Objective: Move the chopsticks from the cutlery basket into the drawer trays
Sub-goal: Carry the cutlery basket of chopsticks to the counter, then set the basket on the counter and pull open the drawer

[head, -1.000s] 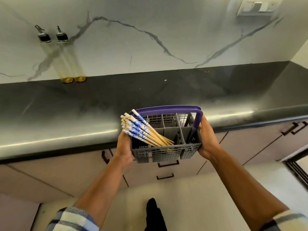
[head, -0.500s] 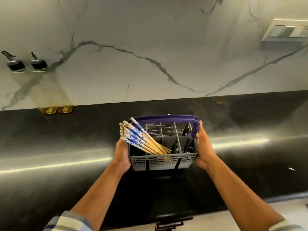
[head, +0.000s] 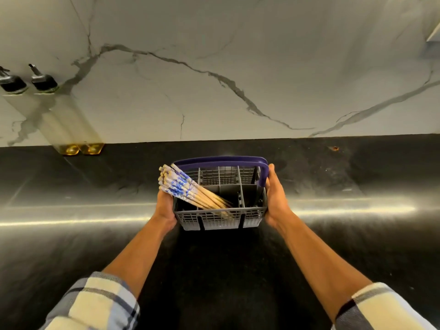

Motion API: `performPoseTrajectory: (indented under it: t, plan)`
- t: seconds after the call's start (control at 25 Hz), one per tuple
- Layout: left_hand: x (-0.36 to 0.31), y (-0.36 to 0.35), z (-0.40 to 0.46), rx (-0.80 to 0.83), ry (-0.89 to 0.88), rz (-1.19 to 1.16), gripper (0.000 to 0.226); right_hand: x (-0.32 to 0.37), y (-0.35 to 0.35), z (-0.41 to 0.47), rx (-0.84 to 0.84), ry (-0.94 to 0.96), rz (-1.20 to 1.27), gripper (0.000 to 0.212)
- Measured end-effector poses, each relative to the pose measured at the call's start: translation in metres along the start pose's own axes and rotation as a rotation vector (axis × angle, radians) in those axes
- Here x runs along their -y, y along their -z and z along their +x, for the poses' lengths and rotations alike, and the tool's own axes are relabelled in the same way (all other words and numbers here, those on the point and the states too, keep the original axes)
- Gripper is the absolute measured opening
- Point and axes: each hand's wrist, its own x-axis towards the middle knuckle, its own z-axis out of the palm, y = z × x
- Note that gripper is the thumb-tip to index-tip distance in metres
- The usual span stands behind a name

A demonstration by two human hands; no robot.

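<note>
Cutlery basket (head: pixel 220 216): grey plastic grid with a purple handle (head: pixel 221 160), held between both hands over a black countertop (head: pixel 71 234); whether its base touches the counter cannot be told.
Left hand (head: pixel 165 208): pressed flat against the basket's left wall, fingers wrapped around that side, out of sight.
Right hand (head: pixel 276 201): clasping the basket's right wall, thumb up beside the handle's right end.
Chopsticks (head: pixel 188 189): a bundle with blue-and-white patterned tops, tips down in the basket's front left compartment, leaning out over the left rim, directly above the left hand.
Oil bottles (head: pixel 69 120): two, well left of the basket, against the marble wall (head: pixel 214 55).
Sleeves (head: pixel 95 306): plaid, pushed up both forearms.
</note>
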Motion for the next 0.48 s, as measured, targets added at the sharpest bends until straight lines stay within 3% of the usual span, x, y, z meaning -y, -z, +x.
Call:
performPoseTrajectory:
  t: [0.16,0.36,0.48]
  plan:
    - [-0.001,-0.001,0.004,-0.079,-0.112,0.065,0.04,-0.005,0.0,0.003,-0.009,0.042,-0.009,0.076]
    - [0.02,0.032,-0.022,-0.096,-0.181,0.359,0.039,-0.01,0.027,0.006,0.013,0.119,-0.005,0.093]
    - [0.033,0.06,-0.044,-0.109,-0.177,0.615,0.053,-0.016,0.037,-0.003,-0.014,0.159,-0.04,0.077]
